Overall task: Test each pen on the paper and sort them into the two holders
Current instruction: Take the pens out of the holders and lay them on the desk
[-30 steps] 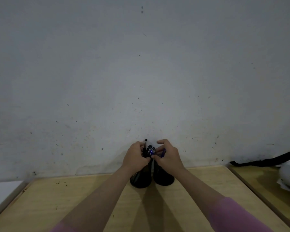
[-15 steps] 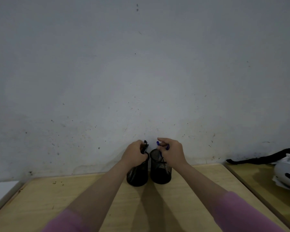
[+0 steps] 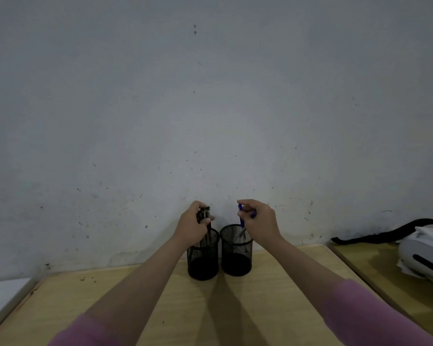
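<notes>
Gripping, left hand [image 3: 194,227]: fingers curled round a bundle of dark pens [image 3: 205,216], tops poking above the fist, lower ends down inside the left holder.
Left sleeve [image 3: 78,333]: pink, at the bottom edge, forearm bare above it.
Left holder [image 3: 203,260]: black mesh cup, upright on the wooden table [image 3: 85,308], near the wall, touching or just beside the right holder.
Right holder [image 3: 236,255]: same black mesh cup, upright; light pen barrels visible through the mesh, count unclear.
Blue pen [image 3: 241,217]: tilted, upper end above the fingers, lower end dipping into the right holder's mouth.
Right hand [image 3: 260,221]: above and just right of the right holder, pinching the blue pen between thumb and fingers; a 2nd blue piece shows at the knuckles, too small to tell what.
Right sleeve [image 3: 375,318]: pink, lower right.
Wall [image 3: 210,108]: pale grey, speckled with dark marks, directly behind the 2 holders.
Second table [image 3: 385,275]: to the right, separated by a narrow gap.
White device [image 3: 425,260]: rounded, with a black strap [image 3: 385,232] trailing left along the wall.
</notes>
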The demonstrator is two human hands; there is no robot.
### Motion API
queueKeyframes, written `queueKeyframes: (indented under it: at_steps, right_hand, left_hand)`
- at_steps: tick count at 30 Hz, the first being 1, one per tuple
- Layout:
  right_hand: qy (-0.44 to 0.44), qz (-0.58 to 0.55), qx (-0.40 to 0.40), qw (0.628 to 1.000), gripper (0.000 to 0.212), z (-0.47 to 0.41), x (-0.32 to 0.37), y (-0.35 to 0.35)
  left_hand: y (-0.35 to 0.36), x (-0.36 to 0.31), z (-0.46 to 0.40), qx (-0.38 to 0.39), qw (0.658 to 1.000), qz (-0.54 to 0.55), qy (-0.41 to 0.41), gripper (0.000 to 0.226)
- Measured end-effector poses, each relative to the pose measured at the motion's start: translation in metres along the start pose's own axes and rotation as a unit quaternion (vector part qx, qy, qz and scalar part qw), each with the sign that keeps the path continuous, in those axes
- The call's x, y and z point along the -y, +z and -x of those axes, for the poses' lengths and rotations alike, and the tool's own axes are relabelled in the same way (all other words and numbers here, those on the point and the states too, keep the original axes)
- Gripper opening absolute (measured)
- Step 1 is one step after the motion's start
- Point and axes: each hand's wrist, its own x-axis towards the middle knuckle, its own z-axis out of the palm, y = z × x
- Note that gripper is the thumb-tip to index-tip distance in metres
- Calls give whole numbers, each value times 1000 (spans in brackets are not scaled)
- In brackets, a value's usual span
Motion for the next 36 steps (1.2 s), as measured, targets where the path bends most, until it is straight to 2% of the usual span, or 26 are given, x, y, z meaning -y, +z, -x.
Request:
queueKeyframes:
  at_steps: [3, 8, 12, 15, 19, 24, 28, 30, 32, 36]
  right_hand:
    - [-29, -12, -26, 999, 22, -4, 16, -10]
    - [-82, -60, -78, 992, 17, -10, 54, -32]
    - [-87, -138, -95, 982, 16, 1, 81, -44]
    - [-50, -201, -84, 975, 22, 19, 86, -45]
    - [46, -254, -73, 963, 23, 49, 74, -31]
    - [210, -248, -92, 941, 16, 83, 32, 4]
    - [275, -231, -79, 930, 18, 100, -6, 27]
    - [295, -216, -82, 927, 19, 106, -18, 34]
    - [310, -194, -81, 927, 18, 110, -26, 36]
    - [313, -132, -57, 939, 25, 114, -43, 39]
  left_hand:
    - [-12, -17, 1, -22, 999, 26, 40, 32]
    - [-39, -59, 13, -93, 987, 63, 116, 27]
    - [-60, -78, 34, -151, 969, 149, 125, 24]
    - [-68, -72, 56, -177, 960, 203, 81, 23]
    - [-65, -37, 85, -189, 944, 271, -8, 29]
    - [-53, 14, 112, -195, 917, 317, -139, 37]
    - [-48, 44, 119, -186, 908, 327, -186, 32]
    - [-50, 56, 120, -190, 909, 316, -193, 26]
    - [-53, 64, 122, -187, 927, 265, -186, 19]
    - [-58, 76, 125, -188, 952, 164, -177, 32]
